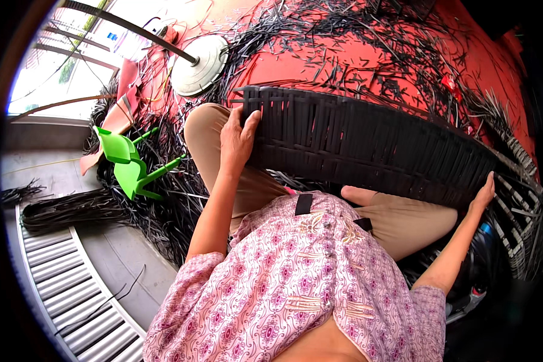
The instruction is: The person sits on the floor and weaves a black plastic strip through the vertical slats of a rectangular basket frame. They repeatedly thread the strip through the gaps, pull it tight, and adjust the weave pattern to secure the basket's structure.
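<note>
Across my crossed legs stands a long black woven panel [368, 145] made of flat strips, tilted down toward the right. My left hand [238, 137] grips its left end, with the thumb on the near face and the other fingers partly hidden at the edge. At the far right end, my right hand [484, 192] holds the panel's lower corner, its fingers partly behind the edge. Loose strip ends stick out at the panel's upper left corner. Narrow gaps between the strips let red show through.
Black strips [320, 36] litter the red floor [289, 63]. A round pale stand base [200, 65] with a pole is beyond my left knee. A small green plastic chair [130, 166] lies at left, near a strip bundle [72, 210] and a slatted white rack [72, 283]. A woven frame [519, 205] stands right.
</note>
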### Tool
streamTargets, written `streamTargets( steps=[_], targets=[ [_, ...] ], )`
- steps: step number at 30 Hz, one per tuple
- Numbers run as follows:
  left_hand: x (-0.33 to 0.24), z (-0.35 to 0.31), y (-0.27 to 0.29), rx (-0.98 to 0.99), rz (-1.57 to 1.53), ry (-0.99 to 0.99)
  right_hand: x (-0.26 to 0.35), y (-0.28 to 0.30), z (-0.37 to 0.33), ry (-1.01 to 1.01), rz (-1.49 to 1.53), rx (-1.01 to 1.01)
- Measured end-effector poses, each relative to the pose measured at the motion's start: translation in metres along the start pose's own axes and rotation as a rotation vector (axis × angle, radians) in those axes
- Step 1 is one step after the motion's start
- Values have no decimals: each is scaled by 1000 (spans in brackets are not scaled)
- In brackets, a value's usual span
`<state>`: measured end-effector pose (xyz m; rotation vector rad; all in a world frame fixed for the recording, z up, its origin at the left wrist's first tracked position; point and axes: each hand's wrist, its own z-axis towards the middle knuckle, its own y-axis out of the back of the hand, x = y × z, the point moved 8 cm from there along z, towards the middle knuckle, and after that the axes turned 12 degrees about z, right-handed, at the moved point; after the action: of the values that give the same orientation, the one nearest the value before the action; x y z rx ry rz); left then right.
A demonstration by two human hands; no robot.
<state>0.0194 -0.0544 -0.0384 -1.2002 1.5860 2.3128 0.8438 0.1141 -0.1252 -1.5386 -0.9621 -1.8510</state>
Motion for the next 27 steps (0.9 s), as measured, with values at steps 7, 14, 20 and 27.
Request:
streamTargets(
  steps=[7,14,20,27],
  targets=[
    [34,102,-37,179,-535,157,49,-53,-41,-75,127,52],
    [112,251,16,87,204,100,104,-138,-197,-123,115,177],
    [47,245,60,-273,767,-164,138,-139,-267,5,-507,265],
    [-74,142,-13,299,191,-870,266,-170,-286,414,-706,263]
  ],
)
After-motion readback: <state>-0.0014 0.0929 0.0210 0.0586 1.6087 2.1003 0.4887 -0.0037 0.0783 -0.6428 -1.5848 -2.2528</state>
